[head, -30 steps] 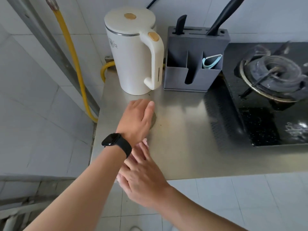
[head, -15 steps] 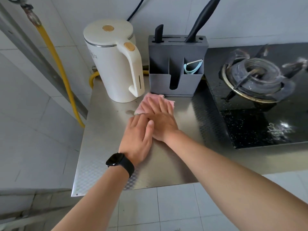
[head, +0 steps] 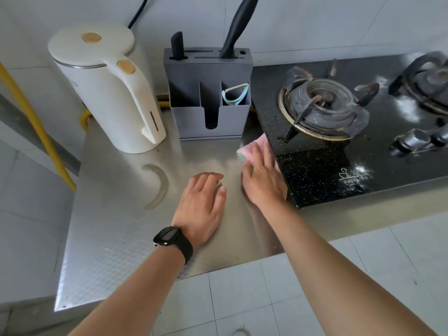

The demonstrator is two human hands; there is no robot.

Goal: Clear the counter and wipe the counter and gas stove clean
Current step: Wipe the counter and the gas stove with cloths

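Your right hand (head: pixel 263 183) lies straight-fingered on the cloth (head: pixel 254 145); left hand (head: pixel 203 207) flat, fingers together. Press evenly along the gas stove (head: pixel 315 175) edge.

At twelve o'clock a white tiled wall (head: pixel 315 25) rises ahead of me, with a black cord (head: pixel 138 12) running down it near eleven. At nine a second tiled wall (head: pixel 29 214) meets it, crossed by a slanting grey rail (head: pixel 12 112) and a yellow hose (head: pixel 36 122). My steel bench (head: pixel 109 238) sits in that corner. At six the floor (head: pixel 242 299) shows pale square tiles. The light is soft and even.
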